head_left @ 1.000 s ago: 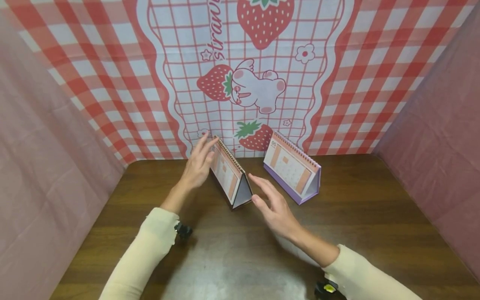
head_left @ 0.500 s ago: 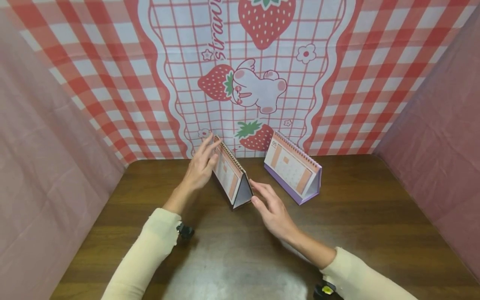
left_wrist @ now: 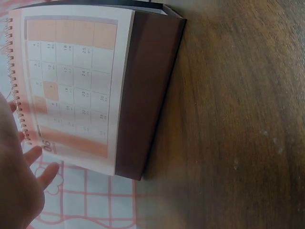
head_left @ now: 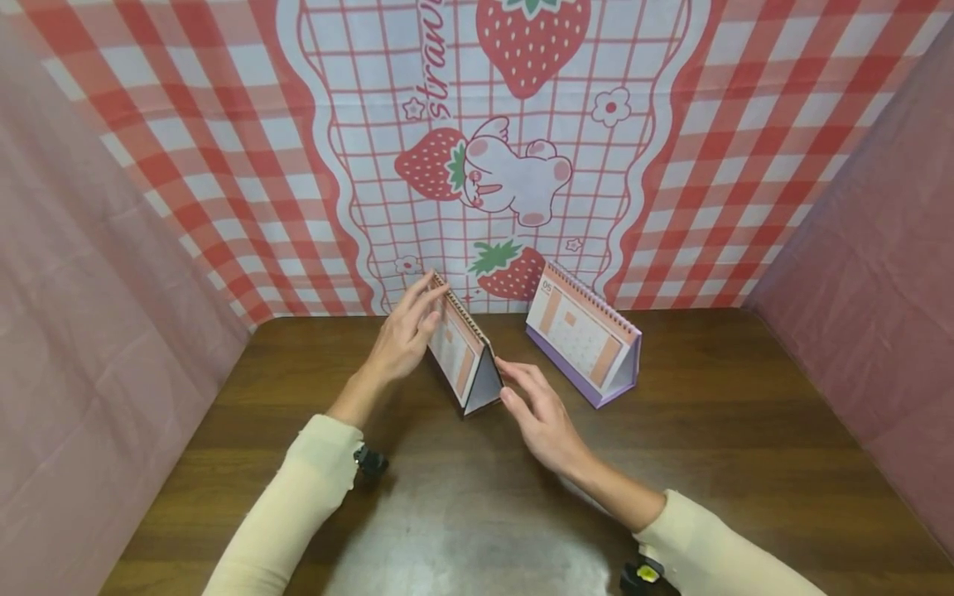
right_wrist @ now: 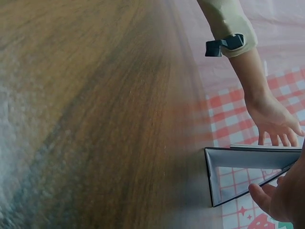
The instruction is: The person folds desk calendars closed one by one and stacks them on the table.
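1. Dark calendar (head_left: 456,354): it stands tent-wise on the table (head_left: 701,430), left of the middle, its open triangular end turned near. Against the earlier head views it holds its place and lean, so no shift of the calendar shows.
2. At that near end, on the right, is the right hand (head_left: 546,422). It has come slightly nearer over the past second. Thumb and fingers stand apart, the grip fairly wide; the fingertips lie at the edge of the far-right panel, though I cannot tell whether they press.
3. Along the middle, the page (left_wrist: 76,90) faces near left and the coil (left_wrist: 14,80) runs along the top ridge.
4. At the far left end is the left hand (head_left: 402,335), which has moved right, bringing its fingertips over the end of the ridge. Its fingers are extended and loosely spread, with no firm hold to be seen; contact is unclear. I judge that the work now has the calendar bracketed at both ends but not gripped.
5. Farther right, well apart, the purple calendar (head_left: 577,331) stands untouched.
6. Farthest, the checked cloth (head_left: 611,190) hangs behind both.
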Motion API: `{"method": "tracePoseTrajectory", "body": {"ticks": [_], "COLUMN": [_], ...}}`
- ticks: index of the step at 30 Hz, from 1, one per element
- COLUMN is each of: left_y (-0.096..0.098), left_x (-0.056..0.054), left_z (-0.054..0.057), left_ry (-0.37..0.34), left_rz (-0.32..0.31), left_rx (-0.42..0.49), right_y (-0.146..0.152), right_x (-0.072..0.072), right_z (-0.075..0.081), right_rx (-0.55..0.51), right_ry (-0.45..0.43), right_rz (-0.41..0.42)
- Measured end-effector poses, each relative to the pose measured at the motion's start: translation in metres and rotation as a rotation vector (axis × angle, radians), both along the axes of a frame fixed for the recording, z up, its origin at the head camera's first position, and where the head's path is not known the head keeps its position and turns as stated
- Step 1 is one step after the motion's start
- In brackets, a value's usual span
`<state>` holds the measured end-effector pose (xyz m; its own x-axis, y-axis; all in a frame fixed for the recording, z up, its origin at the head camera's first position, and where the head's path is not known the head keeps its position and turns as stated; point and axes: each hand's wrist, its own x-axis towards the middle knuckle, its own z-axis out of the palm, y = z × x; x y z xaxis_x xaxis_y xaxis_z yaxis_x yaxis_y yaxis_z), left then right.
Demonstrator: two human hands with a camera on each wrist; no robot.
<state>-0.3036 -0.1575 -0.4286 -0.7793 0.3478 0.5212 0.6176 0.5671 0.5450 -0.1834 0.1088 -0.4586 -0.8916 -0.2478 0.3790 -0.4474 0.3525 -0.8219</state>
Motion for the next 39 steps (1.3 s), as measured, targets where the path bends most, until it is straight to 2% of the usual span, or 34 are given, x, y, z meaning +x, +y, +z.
{"method": "tracePoseTrajectory", "body": {"ticks": [26,39], "left_y": [0.0007,0.0004], "left_x": [-0.0018,-0.0006], "left_z": [0.0002,0.0032], "left_ry": [-0.017,-0.044], "left_rz": [0.004,0.011], "left_rx": [0.01,0.008], "right_y": [-0.002,-0.006], "right_x": [-0.0034,-0.0042], "right_z": [-0.0006,0.0029], "right_rx": [-0.009,-0.04], "right_ry": [-0.011,-0.043], "right_rz": [-0.027,-0.053]}}
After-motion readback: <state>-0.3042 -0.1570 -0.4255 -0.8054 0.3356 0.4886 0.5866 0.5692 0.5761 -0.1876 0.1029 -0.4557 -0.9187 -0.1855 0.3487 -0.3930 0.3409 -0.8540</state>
